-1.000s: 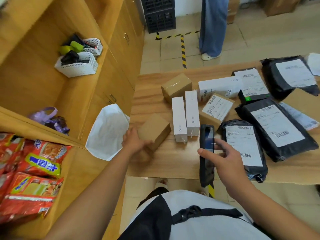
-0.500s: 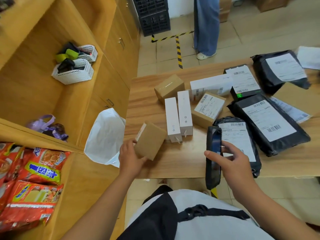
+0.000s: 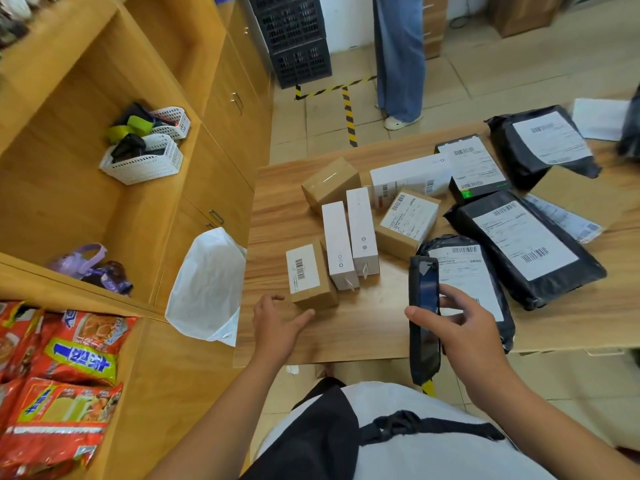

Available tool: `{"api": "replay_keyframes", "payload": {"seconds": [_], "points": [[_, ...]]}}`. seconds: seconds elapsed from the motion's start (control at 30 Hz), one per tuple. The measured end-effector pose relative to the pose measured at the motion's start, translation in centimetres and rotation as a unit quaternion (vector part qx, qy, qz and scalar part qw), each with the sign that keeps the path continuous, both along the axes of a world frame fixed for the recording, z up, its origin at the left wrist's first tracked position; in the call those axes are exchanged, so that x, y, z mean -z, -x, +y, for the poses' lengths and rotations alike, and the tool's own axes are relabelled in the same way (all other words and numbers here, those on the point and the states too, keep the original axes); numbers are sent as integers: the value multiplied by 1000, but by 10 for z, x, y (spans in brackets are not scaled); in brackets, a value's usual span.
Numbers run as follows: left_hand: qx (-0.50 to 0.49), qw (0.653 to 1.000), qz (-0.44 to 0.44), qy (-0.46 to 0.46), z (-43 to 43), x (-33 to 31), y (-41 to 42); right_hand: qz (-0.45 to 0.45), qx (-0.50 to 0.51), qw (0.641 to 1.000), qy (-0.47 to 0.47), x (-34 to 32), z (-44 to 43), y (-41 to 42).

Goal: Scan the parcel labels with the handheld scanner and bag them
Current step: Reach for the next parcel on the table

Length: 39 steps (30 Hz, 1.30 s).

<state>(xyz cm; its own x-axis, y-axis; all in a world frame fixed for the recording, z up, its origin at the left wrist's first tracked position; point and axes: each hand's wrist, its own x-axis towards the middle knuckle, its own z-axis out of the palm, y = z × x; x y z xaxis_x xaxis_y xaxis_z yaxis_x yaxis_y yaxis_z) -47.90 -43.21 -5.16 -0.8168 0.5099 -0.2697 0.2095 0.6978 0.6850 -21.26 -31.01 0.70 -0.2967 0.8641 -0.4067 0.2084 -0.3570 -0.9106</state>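
Black slab-shaped handheld scanner (image 3: pixel 423 289) gripped; small brown cardboard box (image 3: pixel 311 275) label-up.
The right hand (image 3: pixel 464 327) grips the scanner; left of that grip, the left hand (image 3: pixel 277 327) lies spread just beside the box.

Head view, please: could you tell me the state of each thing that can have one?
Small brown cardboard box: flat on wooden table, label up.
Black handheld scanner: gripped by right hand.
Left hand: open, beside box.
White plastic bag: beside table's left edge.
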Motion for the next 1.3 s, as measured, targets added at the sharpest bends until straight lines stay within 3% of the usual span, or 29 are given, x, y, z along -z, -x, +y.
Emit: {"api": "replay_keyframes", "payload": {"seconds": [0.17, 0.5, 0.73, 0.97, 1.3], "points": [[-71, 996, -26, 51, 48, -13, -3, 2, 4, 1000, -8, -3, -2, -3], [-93, 984, -43, 143, 82, -1, 0, 26, 34, 999, -12, -1, -6, -11], [69, 989, -18, 127, 32, -14, 41, 40, 60, 997, 2, 7, -10, -9], [292, 932, 86, 196, -1, -24, 76, 47, 56, 997, 5, 13, -17, 23], [356, 923, 43, 136, 1, -5, 104, -22, 47, 999, 16, 7, -35, 78]]}}
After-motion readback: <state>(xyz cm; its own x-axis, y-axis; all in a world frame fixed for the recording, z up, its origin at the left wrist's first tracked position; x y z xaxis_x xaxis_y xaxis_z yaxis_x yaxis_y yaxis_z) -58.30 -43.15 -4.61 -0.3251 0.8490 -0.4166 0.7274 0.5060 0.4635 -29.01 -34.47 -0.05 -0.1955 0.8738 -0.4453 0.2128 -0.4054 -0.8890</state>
